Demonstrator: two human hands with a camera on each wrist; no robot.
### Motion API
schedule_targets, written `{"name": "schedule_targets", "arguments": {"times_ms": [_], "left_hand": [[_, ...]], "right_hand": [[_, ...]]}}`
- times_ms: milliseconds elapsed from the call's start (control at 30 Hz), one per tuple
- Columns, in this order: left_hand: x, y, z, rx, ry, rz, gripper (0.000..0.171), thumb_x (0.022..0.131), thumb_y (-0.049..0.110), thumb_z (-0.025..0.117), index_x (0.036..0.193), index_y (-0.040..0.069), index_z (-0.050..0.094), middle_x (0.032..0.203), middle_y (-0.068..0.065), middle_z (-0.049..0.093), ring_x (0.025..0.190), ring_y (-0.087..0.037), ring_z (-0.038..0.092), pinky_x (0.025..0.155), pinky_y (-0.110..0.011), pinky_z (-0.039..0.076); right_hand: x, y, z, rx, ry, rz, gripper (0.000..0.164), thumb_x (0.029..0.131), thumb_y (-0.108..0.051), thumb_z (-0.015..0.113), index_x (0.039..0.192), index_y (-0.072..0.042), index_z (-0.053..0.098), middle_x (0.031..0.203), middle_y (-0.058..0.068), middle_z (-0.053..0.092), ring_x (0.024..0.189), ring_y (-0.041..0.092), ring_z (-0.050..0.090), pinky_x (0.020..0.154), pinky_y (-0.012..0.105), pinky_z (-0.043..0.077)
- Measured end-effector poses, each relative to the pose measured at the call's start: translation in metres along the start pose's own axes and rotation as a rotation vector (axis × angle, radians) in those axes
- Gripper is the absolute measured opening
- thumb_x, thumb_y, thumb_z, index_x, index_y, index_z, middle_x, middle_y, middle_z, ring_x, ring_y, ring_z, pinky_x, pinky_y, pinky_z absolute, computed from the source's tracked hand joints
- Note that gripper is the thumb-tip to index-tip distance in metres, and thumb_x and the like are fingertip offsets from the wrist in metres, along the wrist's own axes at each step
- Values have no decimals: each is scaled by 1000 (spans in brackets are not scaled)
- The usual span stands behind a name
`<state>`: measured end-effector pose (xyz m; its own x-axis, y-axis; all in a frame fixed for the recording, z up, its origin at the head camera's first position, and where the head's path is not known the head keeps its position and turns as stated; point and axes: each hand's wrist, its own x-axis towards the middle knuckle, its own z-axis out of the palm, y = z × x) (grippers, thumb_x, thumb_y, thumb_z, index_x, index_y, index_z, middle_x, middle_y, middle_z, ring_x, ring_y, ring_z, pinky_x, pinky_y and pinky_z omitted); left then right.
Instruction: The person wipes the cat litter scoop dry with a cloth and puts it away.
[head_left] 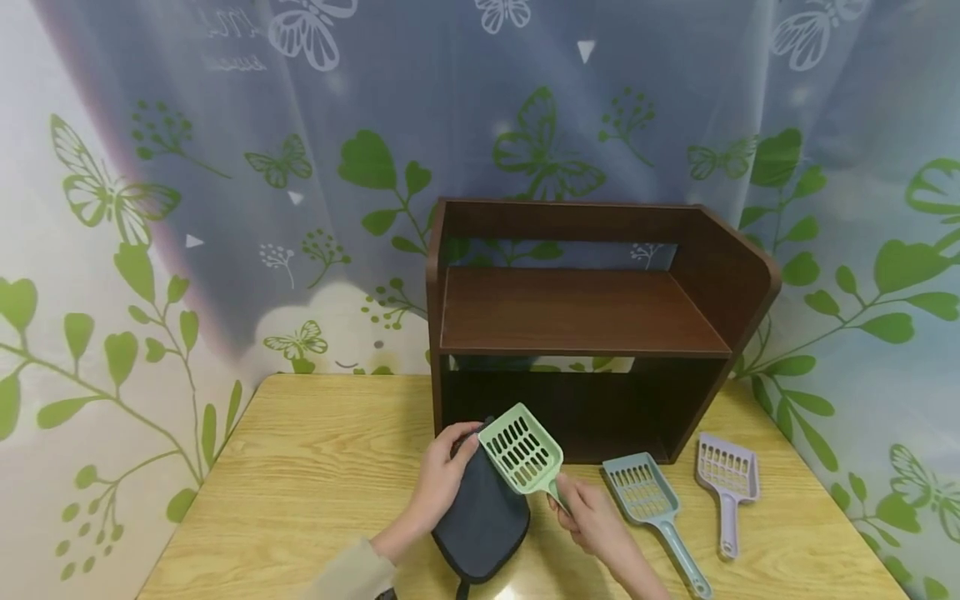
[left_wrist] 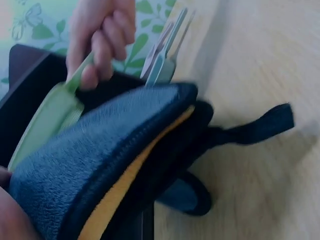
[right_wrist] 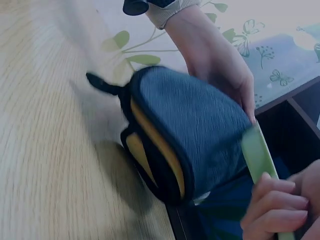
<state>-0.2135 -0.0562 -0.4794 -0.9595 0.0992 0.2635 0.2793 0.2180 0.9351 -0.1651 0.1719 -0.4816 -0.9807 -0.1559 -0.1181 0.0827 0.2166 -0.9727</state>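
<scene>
Just in front of the brown shelf (head_left: 585, 312) — gripping the dark pouch (head_left: 482, 521) by its shelf-side end with the left hand (head_left: 444, 471), clasping the green scoop (head_left: 522, 452) by its handle in the right hand (head_left: 588, 512).

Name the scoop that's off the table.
The green scoop: the right hand grips its handle, holding it up. The blue scoop and the purple scoop both lie on the table.

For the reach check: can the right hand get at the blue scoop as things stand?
Probably yes: the blue scoop lies beside the right hand with nothing seen between, though that hand grips the green scoop and would likely need freeing first.
</scene>
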Motion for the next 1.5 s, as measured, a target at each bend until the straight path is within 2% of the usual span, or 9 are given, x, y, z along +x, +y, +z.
{"name": "schedule_targets", "arguments": {"times_ms": [133,267,500,633,800,1033,1267,1367,1500], "left_hand": [[5,0,-11,-73,-85,-56,30,105,18,57,127,1,67,123,-15,68,112,-27,63,94,-31,49],[8,2,-18,-73,-140,-76,31,104,21,59,127,2,68,121,-13,69,111,-24,63,96,-32,48],[15,2,-22,-46,-223,-72,32,105,20,56,127,-1,67,112,-13,70,96,-16,62,87,-29,48],[16,5,-23,-41,-240,-88,32,106,20,55,127,-1,67,110,-11,71,95,-15,62,88,-33,48],[12,10,-23,-6,-217,-80,31,106,21,55,128,3,67,113,-9,71,99,-17,61,92,-35,46],[6,9,-26,43,-200,-36,29,105,21,56,125,4,69,117,-10,70,105,-22,62,93,-37,47],[4,6,-37,126,-268,42,30,106,24,54,125,5,68,124,-11,68,114,-31,63,97,-44,49],[3,6,-41,185,-283,87,29,106,27,54,125,10,69,124,-7,67,115,-29,63,98,-45,50],[0,9,-45,273,-273,183,25,106,30,56,120,16,71,116,2,67,108,-20,66,93,-39,53]], "right_hand": [[-2,1,-6,-62,-79,-10,53,111,-29,40,95,20,52,55,-6,38,41,0,27,39,17,23],[-4,2,-10,-122,-147,-16,54,111,-35,41,93,15,56,56,-6,39,43,1,28,40,17,24],[-5,3,-8,-157,-277,-30,58,110,-40,41,93,13,58,60,-5,40,46,4,29,41,17,26],[-5,2,-7,-186,-262,-55,56,110,-39,41,92,10,61,60,-4,41,47,4,30,43,17,27],[-5,3,-7,-206,-201,-56,51,110,-38,43,89,4,63,59,-5,41,48,3,32,44,17,29],[-1,1,-14,-155,-148,-17,51,110,-36,43,91,8,61,58,-5,41,47,3,30,42,16,26],[-1,-3,-24,-124,-146,-31,50,111,-29,40,92,14,56,57,-6,37,43,-1,26,40,15,23],[-1,-4,-27,-54,-167,-27,50,112,-27,39,95,19,52,56,-7,36,42,-3,25,39,14,22],[-2,-7,-30,22,-188,-16,51,112,-24,37,98,23,47,56,-8,34,41,-4,24,39,14,22]]}}
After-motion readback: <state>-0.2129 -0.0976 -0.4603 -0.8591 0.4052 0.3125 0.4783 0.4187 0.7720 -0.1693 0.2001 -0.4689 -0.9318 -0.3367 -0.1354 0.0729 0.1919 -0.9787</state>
